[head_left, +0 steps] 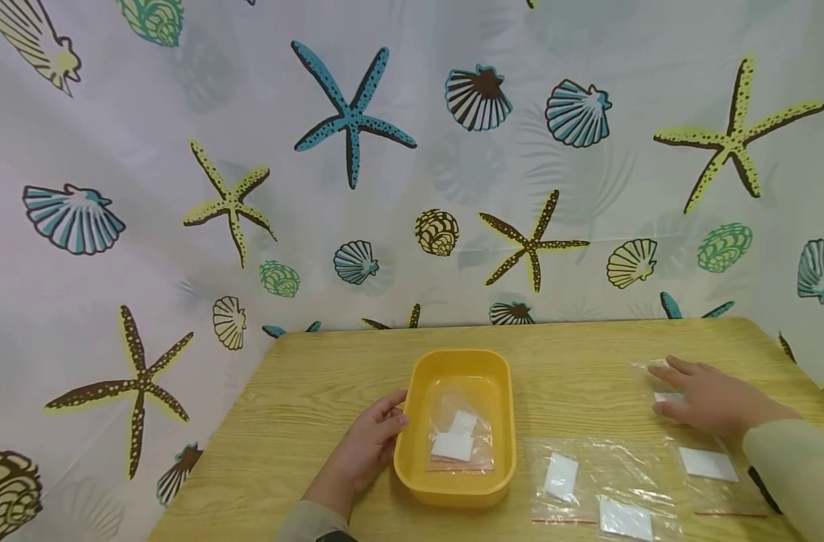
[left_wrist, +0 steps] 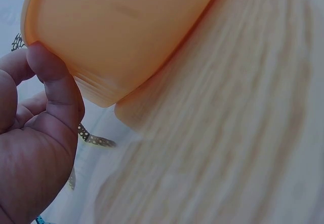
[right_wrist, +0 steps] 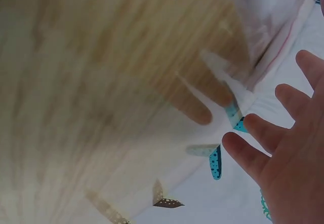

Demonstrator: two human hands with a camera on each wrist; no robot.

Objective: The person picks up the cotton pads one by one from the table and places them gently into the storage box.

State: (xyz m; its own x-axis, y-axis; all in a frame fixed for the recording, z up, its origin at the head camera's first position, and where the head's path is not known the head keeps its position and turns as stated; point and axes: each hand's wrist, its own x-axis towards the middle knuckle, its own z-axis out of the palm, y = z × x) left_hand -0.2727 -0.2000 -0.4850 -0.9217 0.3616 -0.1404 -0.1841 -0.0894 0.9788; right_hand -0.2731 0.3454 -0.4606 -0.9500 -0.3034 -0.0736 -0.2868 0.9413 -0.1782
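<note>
A yellow plastic tub [head_left: 454, 493] stands on the table, with small clear zip bags [head_left: 460, 433] holding white pieces lying inside it. My left hand [head_left: 371, 444] is at the tub's left side, thumb and bent fingers gripping the rim; the left wrist view shows the fingertips [left_wrist: 39, 57] right at the edge. Over to the right, my right hand [head_left: 713, 395] hovers, fingers spread, over a clear bag [head_left: 667, 397] with a white piece, partly hidden under it. In the right wrist view the fingers [right_wrist: 258, 133] are straight and apart, with nothing held.
Several more clear bags with white pieces lie right of the tub: one bag [head_left: 560, 478], another [head_left: 624, 519] at the front, and one [head_left: 709, 464] beneath the right forearm. The wood-grain table [head_left: 303, 376] ends at a patterned curtain [head_left: 398, 188] behind and at the sides.
</note>
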